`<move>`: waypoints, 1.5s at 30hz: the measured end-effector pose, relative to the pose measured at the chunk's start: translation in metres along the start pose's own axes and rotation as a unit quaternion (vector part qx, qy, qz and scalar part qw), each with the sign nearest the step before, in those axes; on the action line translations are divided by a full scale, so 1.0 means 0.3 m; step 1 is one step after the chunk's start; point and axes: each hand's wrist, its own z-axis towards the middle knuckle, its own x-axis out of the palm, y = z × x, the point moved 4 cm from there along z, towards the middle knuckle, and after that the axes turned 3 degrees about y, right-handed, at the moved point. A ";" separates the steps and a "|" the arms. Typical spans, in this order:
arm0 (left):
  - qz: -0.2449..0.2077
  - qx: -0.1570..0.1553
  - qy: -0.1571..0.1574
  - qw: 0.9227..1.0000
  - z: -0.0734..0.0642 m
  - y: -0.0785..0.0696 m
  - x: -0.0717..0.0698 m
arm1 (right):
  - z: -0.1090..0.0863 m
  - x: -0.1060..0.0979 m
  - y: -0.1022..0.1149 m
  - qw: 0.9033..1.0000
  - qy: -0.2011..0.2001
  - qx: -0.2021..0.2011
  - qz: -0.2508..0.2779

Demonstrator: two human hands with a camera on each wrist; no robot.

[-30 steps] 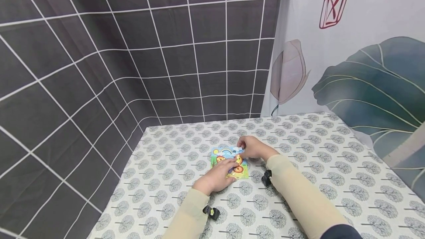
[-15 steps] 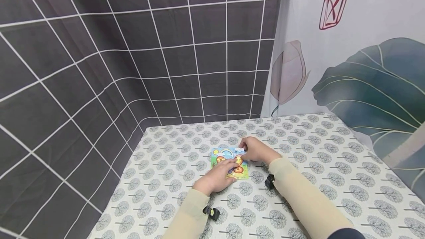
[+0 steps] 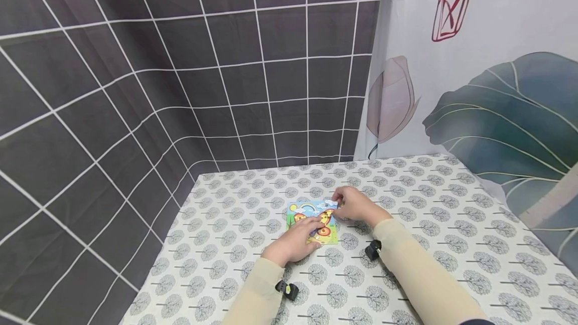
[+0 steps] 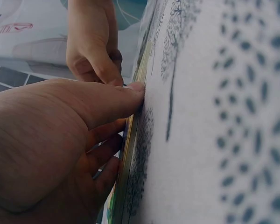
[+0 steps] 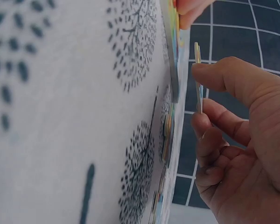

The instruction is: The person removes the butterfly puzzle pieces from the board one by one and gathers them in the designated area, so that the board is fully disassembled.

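A square picture puzzle [image 3: 333, 237] with a butterfly, a sun and a rainbow lies on the cloth-covered table. My left hand [image 3: 295, 239] rests on its lower left part, fingers spread over the picture. In the left wrist view, the left thumb [image 4: 116, 100] lies against the puzzle's near edge. By the puzzle's upper right corner is my right hand [image 3: 356, 205]. It pinches a thin flat puzzle piece [image 5: 199, 79] between thumb and fingertips, held on edge to the camera and raised above the cloth. The piece's printed face is mostly hidden.
More thin flat pieces [image 5: 169, 135] lie on the cloth beside the puzzle in the right wrist view. The tablecloth [image 3: 235, 275] has a tree print. A dark checked curtain [image 3: 280, 84] hangs behind and left, a white printed curtain [image 3: 451, 89] to the right.
My right hand has slid a little to the right, from over the puzzle's upper right corner to just beside it. The left hand and the puzzle have stayed in place.
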 end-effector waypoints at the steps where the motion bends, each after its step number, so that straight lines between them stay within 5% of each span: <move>1: -0.001 -0.001 0.001 1.000 0.000 0.001 0.001 | -0.006 -0.004 -0.001 1.000 -0.002 0.000 0.003; 18: -0.013 -0.008 0.005 1.000 -0.003 -0.003 0.006 | -0.116 -0.053 -0.057 0.999 -0.038 -0.007 0.009; 45: -0.026 -0.002 -0.006 1.000 -0.007 0.003 0.011 | -0.185 -0.169 -0.203 0.997 -0.055 0.034 0.045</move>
